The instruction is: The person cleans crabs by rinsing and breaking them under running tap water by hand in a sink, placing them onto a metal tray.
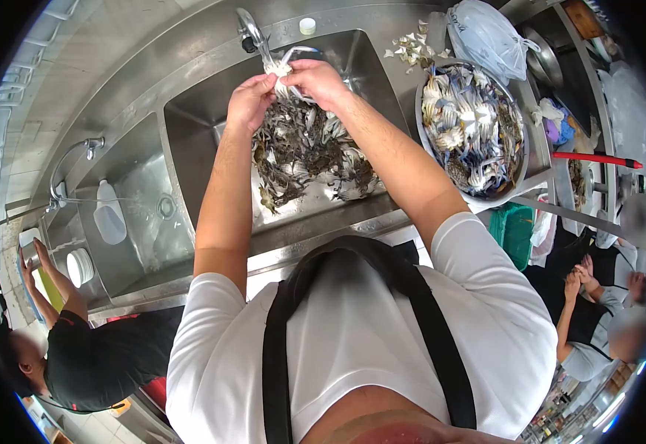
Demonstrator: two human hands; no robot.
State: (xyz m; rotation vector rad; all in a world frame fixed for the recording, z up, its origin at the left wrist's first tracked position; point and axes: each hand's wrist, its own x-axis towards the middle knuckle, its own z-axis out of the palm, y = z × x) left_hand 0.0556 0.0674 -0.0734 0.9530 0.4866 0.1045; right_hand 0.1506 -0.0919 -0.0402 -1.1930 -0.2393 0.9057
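Note:
Both my hands hold one pale crab (280, 72) between them, just below the faucet (255, 35). My left hand (251, 102) has its fingers closed on the crab's left side. The fingers of my right hand (317, 83) pinch its other side, and a bluish claw sticks out above them. Under my hands, a pile of dark crabs (300, 152) lies in the large steel sink (204, 122). To the right of the sink, a big round metal bowl (420, 111) is heaped with cleaned-looking pale and blue crabs (471, 122).
Shell scraps (415, 52) and a tied plastic bag (486, 37) lie behind the bowl. The left sink holds a white plastic jug (109, 214), with stacked plates (80, 267) beside it. A co-worker (108, 355) stands at left; two people are at right, near a green bin (511, 235).

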